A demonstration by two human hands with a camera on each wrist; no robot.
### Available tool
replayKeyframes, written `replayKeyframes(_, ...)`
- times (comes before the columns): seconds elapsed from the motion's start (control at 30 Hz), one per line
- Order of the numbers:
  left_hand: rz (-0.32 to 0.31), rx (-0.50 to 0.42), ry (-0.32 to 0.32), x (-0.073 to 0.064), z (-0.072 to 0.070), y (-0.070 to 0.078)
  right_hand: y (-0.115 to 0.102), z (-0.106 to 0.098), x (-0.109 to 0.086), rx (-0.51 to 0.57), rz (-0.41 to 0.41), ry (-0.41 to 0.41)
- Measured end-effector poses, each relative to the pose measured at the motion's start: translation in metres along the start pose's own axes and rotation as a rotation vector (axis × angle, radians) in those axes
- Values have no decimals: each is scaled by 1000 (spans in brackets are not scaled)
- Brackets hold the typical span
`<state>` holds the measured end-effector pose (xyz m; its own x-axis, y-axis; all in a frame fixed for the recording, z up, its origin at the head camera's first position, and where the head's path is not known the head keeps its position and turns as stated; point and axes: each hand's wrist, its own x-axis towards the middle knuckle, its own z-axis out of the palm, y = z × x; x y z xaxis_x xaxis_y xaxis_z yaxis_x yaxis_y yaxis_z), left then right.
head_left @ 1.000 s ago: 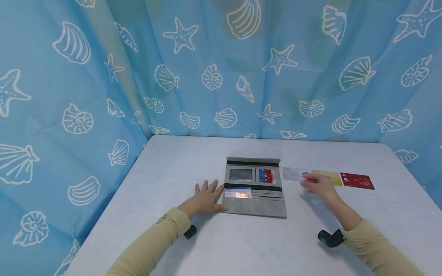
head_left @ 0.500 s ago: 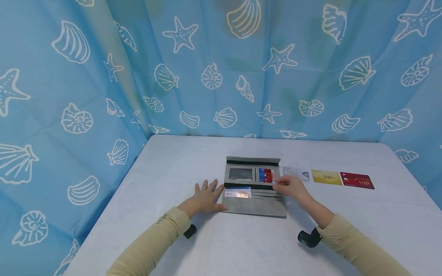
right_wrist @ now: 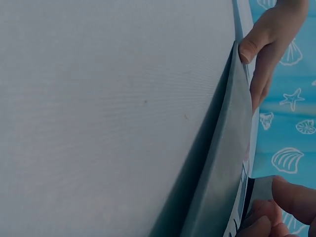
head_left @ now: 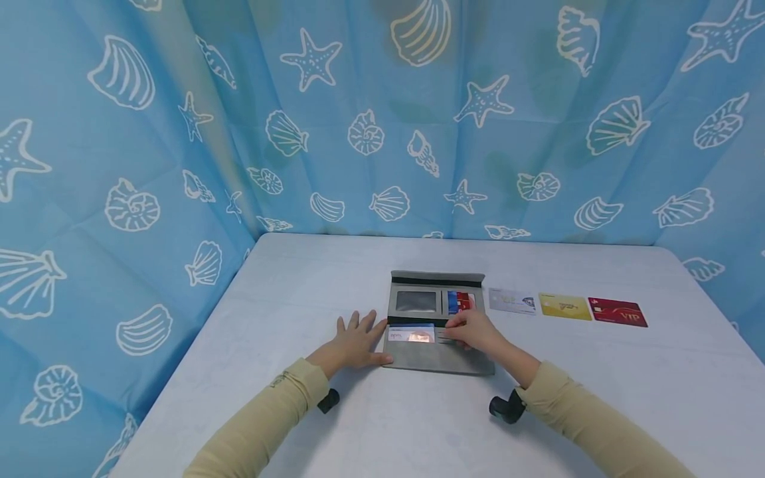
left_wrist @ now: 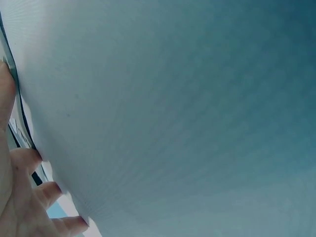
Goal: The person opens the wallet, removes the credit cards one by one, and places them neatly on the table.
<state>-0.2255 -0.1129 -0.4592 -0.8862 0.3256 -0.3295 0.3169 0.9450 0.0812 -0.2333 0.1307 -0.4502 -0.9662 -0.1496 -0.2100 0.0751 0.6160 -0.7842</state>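
A grey bifold wallet [head_left: 418,355] lies unfolded on the table. My left hand [head_left: 357,342] rests with fingers spread at its left edge, the thumb on the lower corner. My right hand [head_left: 472,328] is over the card slots in the lower right half, fingers bent and fingertips right at the slots; whether they pinch a slot edge I cannot tell. In the right wrist view its thumb [right_wrist: 294,195] and fingertips show close to the wallet. A white and blue card [head_left: 411,333] sits in the lower left pocket, a red and blue card [head_left: 460,302] in the upper right one.
To the wallet's right lie a silver card [head_left: 512,301], a yellow card [head_left: 564,307] and a red VIP card [head_left: 618,312] in a row on the white table [head_left: 311,279]. A blue shell-print curtain [head_left: 382,153] hangs behind the table and along its left.
My right hand has moved left from the silver card, past the wallet's right edge, onto its lower card slots. The silver card stays on the table. My left hand has not moved.
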Motion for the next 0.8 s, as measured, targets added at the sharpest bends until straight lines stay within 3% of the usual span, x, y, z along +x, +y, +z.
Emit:
replayKeyframes(0.43,-6,10,6,2,1,0,-7,19,13,-78,43,-26)
replayKeyframes(0.8,-14,8,-4,-1,-2,3,-11,20,14,-93,66,-57)
